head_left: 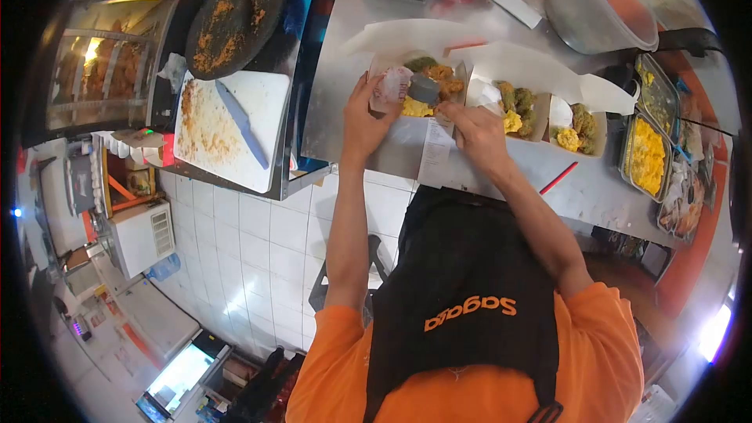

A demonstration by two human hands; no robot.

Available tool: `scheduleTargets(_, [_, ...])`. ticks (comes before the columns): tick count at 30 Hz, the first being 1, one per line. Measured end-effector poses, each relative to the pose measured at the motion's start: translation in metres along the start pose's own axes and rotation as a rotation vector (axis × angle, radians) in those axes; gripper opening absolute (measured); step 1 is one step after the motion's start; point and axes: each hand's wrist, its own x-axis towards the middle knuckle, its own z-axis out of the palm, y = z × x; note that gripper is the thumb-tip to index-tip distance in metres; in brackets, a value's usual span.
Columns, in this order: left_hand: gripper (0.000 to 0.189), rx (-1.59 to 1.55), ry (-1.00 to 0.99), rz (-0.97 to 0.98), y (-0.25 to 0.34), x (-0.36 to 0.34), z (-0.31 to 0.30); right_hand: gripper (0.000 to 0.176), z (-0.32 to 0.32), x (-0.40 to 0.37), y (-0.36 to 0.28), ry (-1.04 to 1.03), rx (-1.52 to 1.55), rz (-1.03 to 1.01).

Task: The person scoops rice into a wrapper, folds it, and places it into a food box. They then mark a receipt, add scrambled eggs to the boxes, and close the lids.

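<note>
Reaching over the silver metal table (392, 8), both hands meet at an open white paper box (407, 33), the leftmost of three in a row. The left hand (365, 117) is at its left end, thumb and fingers parted around a whitish packet with reddish print (392, 86); whether they grip packet or box wall is hard to tell. The right hand (475, 129) is drawn narrow at the near right corner, fingertips bunched, and I cannot tell what they pinch. Between them, a round grey cup (424, 88) sits in the box among brown fried pieces (448, 78) and crumbly yellow food (416, 108).

To the right stand a second open white box (525, 66) and a third one (601, 135), each holding yellow food, greenish-brown pieces and something white. A printed white paper strip (435, 153) hangs near the table's front edge, below the first box. Farther right are a slim red stick (558, 178) and a metal tray (623, 158) filled with yellow food.
</note>
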Motion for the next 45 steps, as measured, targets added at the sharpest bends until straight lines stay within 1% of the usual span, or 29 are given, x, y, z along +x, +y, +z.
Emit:
scheduleTargets(2, [0.084, 0.055, 0.001, 0.004, 0.001, -0.001, 0.001, 0.032, 0.000, 0.001, -0.001, 0.100, 0.071, 0.006])
scheduleTargets(6, [0.090, 0.227, 0.098, 0.043, 0.001, -0.003, 0.011, 0.029, -0.024, 0.009, -0.020, 0.064, 0.449, 0.743])
scheduleTargets(8, [0.082, -0.015, 0.106, -0.172, 0.018, -0.006, -0.006, 0.025, -0.049, 0.007, -0.019, 0.105, 0.700, 1.090])
scheduleTargets(9, [0.078, -0.139, 0.111, -0.281, 0.024, -0.010, -0.018, 0.024, -0.062, -0.006, -0.013, 0.221, 0.867, 1.158])
scheduleTargets(11, [0.069, -0.120, 0.222, -0.220, 0.010, -0.032, -0.041, 0.024, -0.104, -0.037, 0.000, 0.478, 1.171, 1.264])
scheduleTargets(12, [0.066, -0.151, 0.282, -0.171, -0.010, -0.048, -0.046, 0.024, -0.126, -0.049, 0.003, 0.605, 1.181, 1.318])
scheduleTargets(13, [0.064, -0.008, 0.297, -0.223, -0.004, -0.063, -0.054, 0.024, -0.153, -0.066, 0.007, 0.750, 1.173, 1.362])
scheduleTargets(14, [0.056, 0.074, 0.301, -0.239, 0.000, -0.079, -0.060, 0.024, -0.182, -0.083, 0.013, 0.908, 1.159, 1.388])
scheduleTargets(15, [0.060, -0.043, 0.328, -0.329, -0.001, -0.100, -0.064, 0.022, -0.212, -0.102, 0.024, 1.043, 1.014, 1.333])
scheduleTargets(16, [0.059, -0.139, 0.346, -0.340, -0.020, -0.125, -0.067, 0.021, -0.238, -0.124, 0.036, 1.168, 0.878, 1.273])
scheduleTargets(17, [0.056, -0.127, 0.348, -0.327, -0.039, -0.149, -0.070, 0.019, -0.259, -0.148, 0.050, 1.285, 0.753, 1.210])
scheduleTargets(18, [0.052, -0.014, 0.346, -0.382, -0.019, -0.165, -0.071, 0.022, -0.279, -0.180, 0.071, 1.278, 0.527, 1.144])
scheduleTargets(19, [0.049, 0.018, 0.326, -0.378, -0.023, -0.182, -0.074, 0.022, -0.287, -0.204, 0.091, 1.258, 0.352, 1.186])
scheduleTargets(20, [0.047, 0.095, 0.318, -0.442, -0.017, -0.194, -0.074, 0.022, -0.300, -0.228, 0.110, 1.240, 0.172, 1.228])
scheduleTargets(21, [0.047, 0.126, 0.329, -0.400, -0.011, -0.203, -0.067, 0.023, -0.323, -0.251, 0.131, 1.225, -0.019, 1.269])
scheduleTargets(22, [0.047, 0.171, 0.322, -0.448, 0.009, -0.204, -0.059, 0.023, -0.330, -0.275, 0.157, 1.059, -0.175, 1.230])
scheduleTargets(23, [0.046, 0.175, 0.322, -0.426, 0.010, -0.209, -0.052, 0.023, -0.331, -0.288, 0.176, 0.885, -0.315, 1.203])
scheduleTargets(24, [0.045, 0.165, 0.324, -0.377, 0.007, -0.214, -0.042, 0.025, -0.339, -0.286, 0.181, 0.773, -0.357, 1.249])
scheduleTargets(25, [0.046, 0.218, 0.298, -0.389, 0.026, -0.212, -0.029, 0.026, -0.348, -0.284, 0.182, 0.656, -0.389, 1.293])
scheduleTargets(28, [0.045, 0.203, 0.311, -0.320, 0.079, -0.213, 0.025, 0.032, -0.387, -0.300, 0.180, 0.688, -0.806, 1.098])
scheduleTargets(29, [0.045, 0.188, 0.327, -0.278, 0.092, -0.216, 0.045, 0.032, -0.407, -0.317, 0.193, 0.732, -0.779, 1.201])
scheduleTargets(31, [0.045, 0.242, 0.275, -0.328, 0.130, -0.224, 0.087, 0.033, -0.457, -0.371, 0.213, 0.807, -0.697, 1.418])
scheduleTargets(32, [0.045, 0.276, 0.251, -0.356, 0.149, -0.230, 0.104, 0.031, -0.485, -0.408, 0.233, 0.900, -0.699, 1.449])
scheduleTargets(33, [0.047, 0.271, 0.250, -0.302, 0.161, -0.239, 0.125, 0.029, -0.520, -0.446, 0.257, 0.993, -0.703, 1.477])
scheduleTargets(35, [0.046, 0.234, 0.213, -0.295, 0.194, -0.249, 0.161, 0.028, -0.591, -0.507, 0.285, 1.060, -0.803, 1.323])
scheduleTargets(38, [0.043, 0.283, 0.137, -0.266, 0.246, -0.261, 0.201, 0.029, -0.685, -0.552, 0.311, 1.142, -0.717, 1.388])
scheduleTargets(41, [0.062, 0.462, 0.052, -0.446, 0.339, -0.268, 0.231, 0.030, -0.755, -0.585, 0.347, 1.073, -0.668, 1.402])
scheduleTargets(43, [0.060, 0.491, 0.051, -0.421, 0.321, -0.281, 0.234, 0.030, -0.784, -0.584, 0.366, 0.968, -0.641, 1.399])
scheduleTargets(45, [0.059, 0.539, 0.034, -0.362, 0.274, -0.304, 0.228, 0.033, -0.801, -0.590, 0.394, 0.859, -0.631, 1.402])
